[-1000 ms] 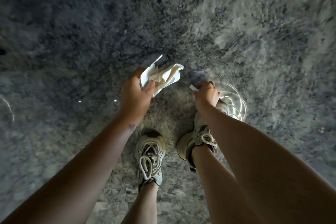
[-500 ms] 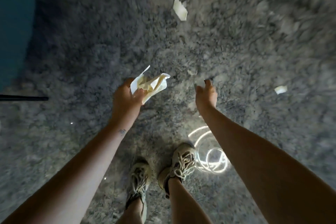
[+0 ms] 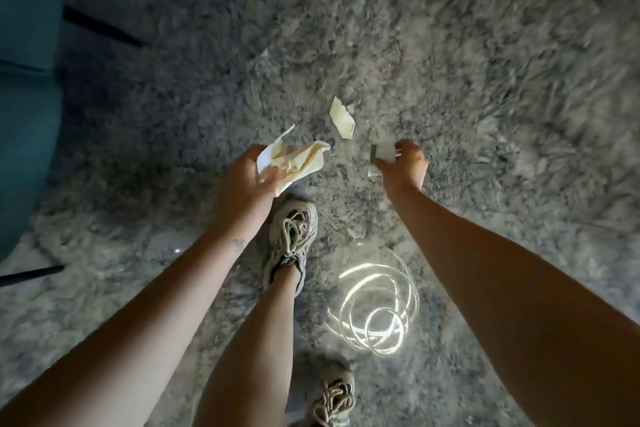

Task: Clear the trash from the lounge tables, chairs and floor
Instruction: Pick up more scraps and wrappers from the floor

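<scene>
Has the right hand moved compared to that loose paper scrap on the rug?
Yes. The right hand has come forward toward the paper scrap on the rug; it now holds a small white piece.

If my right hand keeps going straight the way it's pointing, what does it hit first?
Probably just shag rug. The right hand points up-frame; the folded paper scrap lies left of that line, though depth is unclear.
</scene>
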A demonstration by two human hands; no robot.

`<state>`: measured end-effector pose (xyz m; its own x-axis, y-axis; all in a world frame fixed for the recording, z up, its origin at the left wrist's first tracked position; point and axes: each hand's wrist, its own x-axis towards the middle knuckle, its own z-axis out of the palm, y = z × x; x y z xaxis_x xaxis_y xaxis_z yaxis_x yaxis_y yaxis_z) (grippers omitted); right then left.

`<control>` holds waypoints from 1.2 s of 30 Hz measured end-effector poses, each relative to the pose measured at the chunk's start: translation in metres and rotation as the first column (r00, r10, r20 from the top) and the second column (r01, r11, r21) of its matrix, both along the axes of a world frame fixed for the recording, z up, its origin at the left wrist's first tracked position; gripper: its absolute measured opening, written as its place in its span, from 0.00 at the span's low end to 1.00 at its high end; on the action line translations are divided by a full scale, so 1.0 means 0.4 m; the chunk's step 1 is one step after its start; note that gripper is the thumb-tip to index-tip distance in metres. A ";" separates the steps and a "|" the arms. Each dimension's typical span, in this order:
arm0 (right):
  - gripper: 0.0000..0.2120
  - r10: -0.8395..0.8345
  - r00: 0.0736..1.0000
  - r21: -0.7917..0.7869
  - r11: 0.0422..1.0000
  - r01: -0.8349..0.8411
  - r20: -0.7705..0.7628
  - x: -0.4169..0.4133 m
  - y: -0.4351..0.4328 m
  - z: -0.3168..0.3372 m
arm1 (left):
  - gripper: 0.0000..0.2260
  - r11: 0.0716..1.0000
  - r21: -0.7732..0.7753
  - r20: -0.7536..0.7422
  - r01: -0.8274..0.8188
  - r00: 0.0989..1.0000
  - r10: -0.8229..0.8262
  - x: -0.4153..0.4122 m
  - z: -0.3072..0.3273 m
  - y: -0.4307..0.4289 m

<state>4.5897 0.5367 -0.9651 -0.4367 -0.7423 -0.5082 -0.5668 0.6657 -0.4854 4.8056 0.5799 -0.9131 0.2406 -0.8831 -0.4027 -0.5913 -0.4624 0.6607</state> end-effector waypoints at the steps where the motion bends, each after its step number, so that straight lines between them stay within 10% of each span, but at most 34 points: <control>1: 0.13 0.007 1.000 0.027 1.000 -0.007 -0.013 0.000 -0.031 -0.014 | 0.12 1.000 0.003 0.000 0.004 1.000 -0.004 0.008 -0.015 -0.036; 21: 0.12 0.153 0.988 0.104 0.983 -0.150 -0.018 0.069 -0.247 -0.519 | 0.14 0.994 0.068 -0.049 -0.091 0.994 0.095 -0.011 -0.435 -0.133; 36: 0.27 0.162 0.970 0.197 0.972 -0.125 -0.183 0.095 -0.259 -0.572 | 0.10 0.996 0.061 -0.029 -0.066 0.997 0.068 -0.037 -0.445 -0.201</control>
